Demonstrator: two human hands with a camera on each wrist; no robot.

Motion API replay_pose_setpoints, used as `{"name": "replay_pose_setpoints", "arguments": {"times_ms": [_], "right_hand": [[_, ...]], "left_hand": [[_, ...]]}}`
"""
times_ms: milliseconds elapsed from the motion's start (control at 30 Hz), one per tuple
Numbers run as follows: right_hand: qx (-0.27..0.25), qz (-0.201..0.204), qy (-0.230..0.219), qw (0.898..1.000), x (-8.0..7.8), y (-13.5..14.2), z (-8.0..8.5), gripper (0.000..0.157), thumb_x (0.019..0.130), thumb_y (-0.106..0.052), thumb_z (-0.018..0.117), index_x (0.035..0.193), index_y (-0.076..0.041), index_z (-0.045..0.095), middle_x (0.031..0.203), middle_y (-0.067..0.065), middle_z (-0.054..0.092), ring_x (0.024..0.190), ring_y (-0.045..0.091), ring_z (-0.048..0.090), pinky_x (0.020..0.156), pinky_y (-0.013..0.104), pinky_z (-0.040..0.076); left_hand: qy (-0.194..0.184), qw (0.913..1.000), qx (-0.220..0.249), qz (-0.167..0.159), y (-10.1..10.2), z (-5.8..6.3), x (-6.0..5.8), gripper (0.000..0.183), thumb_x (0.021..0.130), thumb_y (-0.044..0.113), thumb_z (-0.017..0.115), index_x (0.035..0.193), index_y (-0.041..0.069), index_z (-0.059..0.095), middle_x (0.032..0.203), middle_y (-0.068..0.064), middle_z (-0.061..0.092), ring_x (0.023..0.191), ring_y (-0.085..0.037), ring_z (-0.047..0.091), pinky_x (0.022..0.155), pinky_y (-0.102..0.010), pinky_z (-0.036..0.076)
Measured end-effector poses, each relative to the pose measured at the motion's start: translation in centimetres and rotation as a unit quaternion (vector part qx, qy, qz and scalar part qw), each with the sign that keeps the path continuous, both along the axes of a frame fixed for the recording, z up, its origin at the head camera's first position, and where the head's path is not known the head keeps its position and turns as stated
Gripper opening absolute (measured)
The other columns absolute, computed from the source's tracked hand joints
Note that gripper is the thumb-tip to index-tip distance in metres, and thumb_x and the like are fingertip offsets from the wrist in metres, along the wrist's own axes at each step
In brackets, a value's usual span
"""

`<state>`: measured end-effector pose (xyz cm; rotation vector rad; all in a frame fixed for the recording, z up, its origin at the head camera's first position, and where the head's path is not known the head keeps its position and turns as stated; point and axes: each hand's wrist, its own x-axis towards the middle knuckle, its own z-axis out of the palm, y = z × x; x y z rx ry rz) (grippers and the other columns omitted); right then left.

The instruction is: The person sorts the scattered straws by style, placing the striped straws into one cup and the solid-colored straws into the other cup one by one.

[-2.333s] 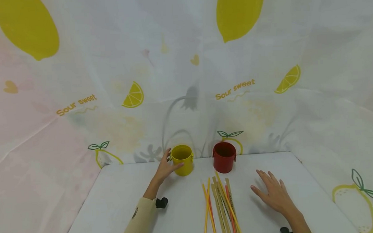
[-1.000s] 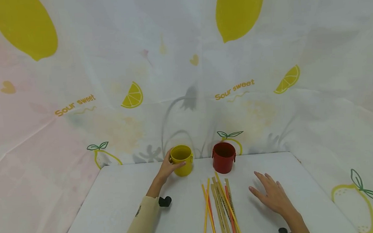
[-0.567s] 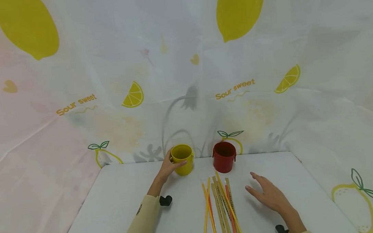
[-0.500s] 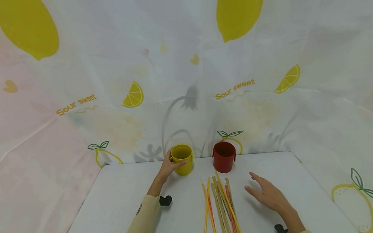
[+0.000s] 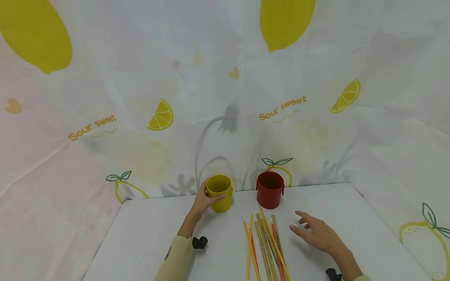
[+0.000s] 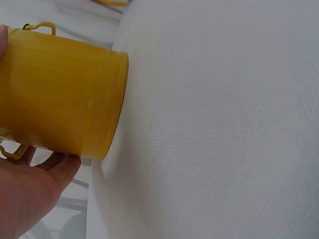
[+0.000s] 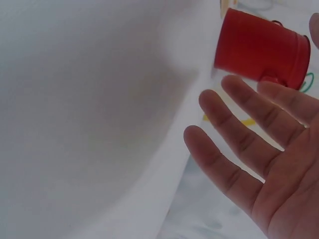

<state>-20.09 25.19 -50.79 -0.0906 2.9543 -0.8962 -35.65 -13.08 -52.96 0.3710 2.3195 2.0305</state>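
Note:
My left hand (image 5: 201, 204) grips a small yellow pail (image 5: 222, 204) at the back of the table, thumb across its front and fingers round its left side. In the left wrist view the yellow pail (image 6: 60, 94) stands with its base at the white surface, fingertips against its wall. My right hand (image 5: 318, 235) hovers over the table, fingers apart and holding nothing. To its left lie thin yellow sticks (image 5: 248, 255), tan sticks (image 5: 264, 248) with dark print, and red-orange sticks (image 5: 280, 269). A red pail (image 5: 270, 195) stands behind them; the right wrist view shows it beyond my fingers.
The white table (image 5: 150, 230) ends at a hanging cloth (image 5: 193, 75) printed with lemons. Both pails stand close to that back edge, a gap between them. The sticks' near ends run to the bottom of the head view, some crossing each other.
My left hand has closed from spread fingers onto the yellow pail, which stays in place. My right hand has moved left toward the sticks, its fingers bending slightly.

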Motion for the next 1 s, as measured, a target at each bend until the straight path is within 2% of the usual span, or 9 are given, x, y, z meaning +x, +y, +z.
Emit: {"name": "replay_pose_setpoints", "arguments": {"times_ms": [267,467,700,1000], "right_hand": [[-0.021,0.009,-0.025,0.999,-0.4,-1.1,0.6,0.061,0.088,-0.049,0.070,0.131,-0.008,0.059,0.100,0.003,0.067,0.086,0.020,0.064,0.071,0.041,0.055],[-0.014,0.024,-0.042,0.999,-0.6,-1.9,0.5,0.050,0.086,-0.045,0.074,0.121,-0.010,0.065,0.089,-0.001,0.066,0.078,0.016,0.059,0.068,0.038,0.054],[-0.003,0.050,-0.030,0.998,-1.2,-2.6,0.3,0.032,0.086,-0.035,0.076,0.108,-0.012,0.070,0.082,-0.003,0.065,0.071,0.014,0.055,0.061,0.034,0.050],[0.049,0.027,-0.032,0.998,-1.0,-4.2,0.3,0.026,0.081,-0.032,0.081,0.095,-0.013,0.070,0.072,-0.004,0.058,0.062,0.014,0.050,0.056,0.032,0.045]], "left_hand": [[-0.002,1.0000,0.003,0.001,0.0,-0.1,-0.1,0.090,0.078,0.028,0.086,0.150,0.021,0.034,0.142,-0.008,0.047,0.131,-0.032,0.044,0.111,-0.054,0.029],[-0.005,1.0000,0.001,0.005,0.0,0.0,0.0,0.090,0.077,0.029,0.087,0.150,0.021,0.035,0.142,-0.008,0.047,0.131,-0.032,0.043,0.112,-0.053,0.029],[0.004,0.9999,0.004,0.009,0.1,0.0,-0.1,0.090,0.077,0.027,0.087,0.150,0.019,0.035,0.140,-0.006,0.048,0.129,-0.030,0.045,0.111,-0.054,0.029],[0.003,0.9999,0.004,0.009,0.1,-0.3,-0.1,0.090,0.077,0.028,0.087,0.150,0.019,0.035,0.142,-0.007,0.047,0.130,-0.030,0.044,0.112,-0.054,0.029]]}}
